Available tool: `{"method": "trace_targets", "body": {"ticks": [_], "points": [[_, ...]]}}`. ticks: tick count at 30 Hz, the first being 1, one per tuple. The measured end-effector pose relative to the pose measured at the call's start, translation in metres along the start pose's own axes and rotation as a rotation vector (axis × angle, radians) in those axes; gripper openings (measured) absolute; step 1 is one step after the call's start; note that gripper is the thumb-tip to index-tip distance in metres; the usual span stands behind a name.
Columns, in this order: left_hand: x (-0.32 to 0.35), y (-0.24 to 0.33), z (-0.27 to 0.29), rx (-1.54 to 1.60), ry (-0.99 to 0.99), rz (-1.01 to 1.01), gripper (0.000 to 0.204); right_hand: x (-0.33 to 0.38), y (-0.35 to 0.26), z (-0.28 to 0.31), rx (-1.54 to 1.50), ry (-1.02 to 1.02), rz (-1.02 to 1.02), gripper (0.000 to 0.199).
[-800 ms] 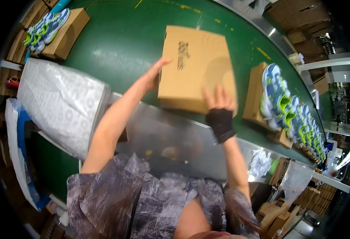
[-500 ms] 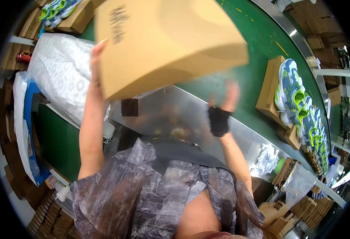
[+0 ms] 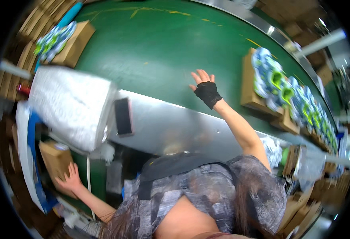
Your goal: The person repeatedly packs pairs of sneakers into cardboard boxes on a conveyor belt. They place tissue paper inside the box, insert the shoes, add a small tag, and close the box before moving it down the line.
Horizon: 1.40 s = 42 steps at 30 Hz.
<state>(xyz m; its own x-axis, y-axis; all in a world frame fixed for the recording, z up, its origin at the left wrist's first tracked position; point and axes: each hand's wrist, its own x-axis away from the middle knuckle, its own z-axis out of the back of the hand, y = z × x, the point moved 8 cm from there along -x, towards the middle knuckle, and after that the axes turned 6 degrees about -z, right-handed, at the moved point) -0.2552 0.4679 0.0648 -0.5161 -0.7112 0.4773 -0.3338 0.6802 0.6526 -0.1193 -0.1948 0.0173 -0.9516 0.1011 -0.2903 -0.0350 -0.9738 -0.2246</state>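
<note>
Resting flat on a brown cardboard box [image 3: 55, 159] low beside the bench [image 3: 175, 127], your left hand [image 3: 70, 180] is spread; your gloved right hand [image 3: 204, 87] hangs open, empty. Box contents are hidden.

Bare green belt [image 3: 163, 51] lies open ahead of the raised right hand [image 3: 205, 88]. Boxes with shoes [image 3: 262, 85] block its right side; a white bundle [image 3: 69, 105] and phone [image 3: 123, 116] crowd the left.

Person: grey-and-white patterned short-sleeved top, arms bare; black fingerless lace glove on right hand [image 3: 206, 91]; left hand [image 3: 70, 179] ungloved
</note>
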Motion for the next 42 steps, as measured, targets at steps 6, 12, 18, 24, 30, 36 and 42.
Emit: {"method": "trace_targets", "body": {"ticks": [6, 12, 18, 24, 30, 36, 42], "points": [[-0.052, -0.041, 0.055, -0.124, 0.024, 0.082, 0.08, 0.054, 0.087, 0.216, 0.436, 0.437, -0.091, 0.045], [-0.047, -0.117, -0.042, -0.419, -0.292, 0.198, 0.055, 0.089, 0.22, 0.232, 0.256, -0.31, -0.686, 0.066], [0.119, -0.271, -0.145, -0.726, -0.842, 0.233, 0.039, 0.077, 0.239, 0.22, 0.091, -0.015, -0.614, 0.063], [0.302, -0.349, -0.201, -0.91, -1.493, -0.16, 0.032, 0.14, 0.125, 0.23, 0.065, -0.015, -0.229, 0.05], [0.432, -0.413, -0.189, -0.968, -2.083, -0.575, 0.038, 0.204, -0.003, 0.167, -0.087, -0.2, 0.333, 0.033], [0.433, -0.476, -0.119, -1.714, -2.264, -0.273, 0.057, 0.18, 0.078, 0.117, -0.531, -0.282, -0.167, 0.034], [0.466, -0.48, -0.105, -1.801, -2.402, -0.335, 0.059, 0.143, 0.228, 0.098, 0.345, 0.236, -0.434, 0.038]]}}
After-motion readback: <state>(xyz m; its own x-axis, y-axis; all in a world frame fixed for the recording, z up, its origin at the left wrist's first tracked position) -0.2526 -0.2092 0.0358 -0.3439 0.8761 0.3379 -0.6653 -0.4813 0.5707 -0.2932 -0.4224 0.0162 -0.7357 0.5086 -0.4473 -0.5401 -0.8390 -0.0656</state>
